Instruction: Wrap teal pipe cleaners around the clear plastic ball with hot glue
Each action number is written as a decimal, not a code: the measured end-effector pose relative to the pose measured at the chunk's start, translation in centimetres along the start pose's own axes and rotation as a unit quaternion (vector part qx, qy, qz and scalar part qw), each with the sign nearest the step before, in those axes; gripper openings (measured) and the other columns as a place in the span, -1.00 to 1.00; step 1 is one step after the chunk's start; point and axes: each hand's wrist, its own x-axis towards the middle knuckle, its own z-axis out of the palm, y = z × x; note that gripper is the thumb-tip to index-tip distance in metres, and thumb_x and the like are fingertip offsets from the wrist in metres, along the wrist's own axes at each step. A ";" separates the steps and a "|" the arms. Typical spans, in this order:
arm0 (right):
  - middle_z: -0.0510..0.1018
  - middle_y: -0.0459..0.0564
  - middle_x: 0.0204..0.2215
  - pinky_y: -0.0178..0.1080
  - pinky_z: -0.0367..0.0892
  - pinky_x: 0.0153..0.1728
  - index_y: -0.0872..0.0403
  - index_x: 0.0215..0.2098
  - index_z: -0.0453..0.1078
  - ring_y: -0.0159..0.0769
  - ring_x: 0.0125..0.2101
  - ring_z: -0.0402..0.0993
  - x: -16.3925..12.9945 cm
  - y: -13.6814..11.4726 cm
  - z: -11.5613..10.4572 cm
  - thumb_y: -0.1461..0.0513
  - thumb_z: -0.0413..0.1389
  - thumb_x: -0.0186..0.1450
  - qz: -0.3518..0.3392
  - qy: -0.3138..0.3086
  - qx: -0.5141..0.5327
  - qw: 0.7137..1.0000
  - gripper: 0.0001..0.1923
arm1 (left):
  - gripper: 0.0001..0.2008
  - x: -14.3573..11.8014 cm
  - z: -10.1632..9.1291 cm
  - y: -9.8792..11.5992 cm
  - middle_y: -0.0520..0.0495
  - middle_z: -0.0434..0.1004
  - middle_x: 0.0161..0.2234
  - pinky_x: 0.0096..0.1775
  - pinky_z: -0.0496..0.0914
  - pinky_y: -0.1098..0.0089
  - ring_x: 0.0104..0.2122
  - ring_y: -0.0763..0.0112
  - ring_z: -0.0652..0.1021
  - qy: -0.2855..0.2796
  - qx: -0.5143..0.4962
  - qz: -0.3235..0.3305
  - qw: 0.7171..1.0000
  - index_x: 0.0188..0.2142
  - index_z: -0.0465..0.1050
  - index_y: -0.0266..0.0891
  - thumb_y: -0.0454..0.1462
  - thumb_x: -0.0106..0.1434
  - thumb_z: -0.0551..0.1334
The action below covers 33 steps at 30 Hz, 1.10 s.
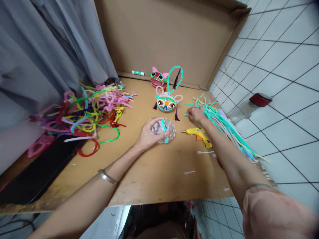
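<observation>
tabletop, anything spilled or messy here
Yes: whitish dried smears streak the tabletop just below the yellow glue gun, with more dabs nearer the front edge. A glass jar with a red lid lies tipped on the tiled floor.

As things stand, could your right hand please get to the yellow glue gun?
Probably yes: the right hand rests on the teal pipe cleaners, and the glue gun lies just beside that forearm with nothing on top of it.
</observation>
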 end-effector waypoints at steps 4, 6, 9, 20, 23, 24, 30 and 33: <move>0.59 0.13 -0.10 -0.04 0.30 0.02 0.14 -0.15 0.45 -0.16 -0.07 0.48 1.5 2.1 -3.3 0.31 -0.08 0.30 0.048 0.162 0.048 0.984 -0.71 | -0.43 0.0 0.0 -0.2 -0.15 0.53 -0.03 0.05 0.43 0.19 -0.07 0.20 0.56 -0.006 0.002 -0.004 1.000 0.00 0.48 -0.24 -0.14 -0.03 0.41; 0.59 0.02 -0.26 -0.12 0.38 -0.08 0.13 -0.25 0.41 -0.24 -0.18 0.51 2.9 3.6 -6.2 0.31 0.00 0.25 0.080 0.376 0.223 0.896 -0.83 | -0.43 0.1 0.0 -0.2 -0.15 0.53 -0.04 0.04 0.44 0.18 -0.07 0.19 0.56 -0.005 0.003 -0.007 1.000 0.00 0.48 -0.25 -0.14 -0.03 0.40; 0.49 -0.18 -0.45 -0.24 0.43 -0.22 0.05 -0.35 0.28 -0.40 -0.37 0.52 3.7 4.0 -10.5 0.32 0.02 0.23 0.072 0.497 0.428 0.751 -0.95 | -0.44 0.1 0.1 -0.3 -0.14 0.53 -0.04 0.07 0.43 0.17 -0.06 0.19 0.55 -0.003 0.001 -0.005 1.000 0.00 0.49 -0.24 -0.16 -0.03 0.39; 0.09 -0.41 -0.79 -0.46 -0.07 -0.76 0.03 -0.40 0.35 -0.61 -0.79 -0.08 -10.5 -10.7 -10.8 0.08 0.32 0.09 -0.058 0.271 0.687 0.671 -0.71 | -0.44 0.1 0.0 -0.1 -0.12 0.54 -0.06 0.04 0.44 0.18 -0.09 0.20 0.56 0.011 0.009 -0.001 1.000 -0.02 0.51 -0.22 -0.15 -0.05 0.40; 0.05 -0.44 -0.82 -0.44 -0.06 -0.76 0.04 -0.33 0.41 -0.60 -0.80 -0.15 -12.8 -11.6 -10.8 0.09 0.34 0.08 -0.038 0.188 0.722 0.664 -0.70 | -0.45 0.2 0.0 -0.2 -0.11 0.55 -0.07 0.04 0.44 0.19 -0.09 0.21 0.56 0.010 0.011 0.005 1.000 -0.02 0.52 -0.22 -0.15 -0.04 0.39; 0.04 -0.44 -0.84 -0.44 -0.05 -0.76 0.04 -0.31 0.42 -0.60 -0.81 -0.17 -13.3 -11.7 -11.0 0.10 0.34 0.10 -0.034 0.161 0.732 0.661 -0.71 | -0.45 0.3 0.0 -0.3 -0.11 0.55 -0.07 0.03 0.45 0.20 -0.10 0.21 0.56 0.009 0.012 0.005 1.000 -0.02 0.52 -0.23 -0.14 -0.04 0.39; 0.41 -0.27 -0.69 -0.34 0.34 -0.59 0.03 -0.40 0.36 -0.51 -0.72 0.23 -16.4 -12.3 -12.4 0.18 0.27 0.14 -0.041 0.019 0.766 0.641 -0.82 | -0.41 0.3 -0.1 -0.3 -0.13 0.56 -0.07 0.02 0.45 0.20 -0.11 0.20 0.56 0.014 0.005 -0.023 1.000 0.00 0.50 -0.25 -0.12 -0.06 0.40; 0.50 -0.19 -0.58 -0.38 0.29 -0.60 0.08 -0.45 0.38 -0.58 -0.70 0.18 -18.1 -12.6 -12.9 0.24 0.26 0.09 -0.032 -0.009 0.781 0.624 -0.87 | -0.39 0.4 -0.2 -0.2 -0.11 0.57 -0.07 0.03 0.44 0.21 -0.09 0.20 0.56 0.018 -0.003 -0.041 0.999 0.01 0.49 -0.26 -0.11 -0.06 0.39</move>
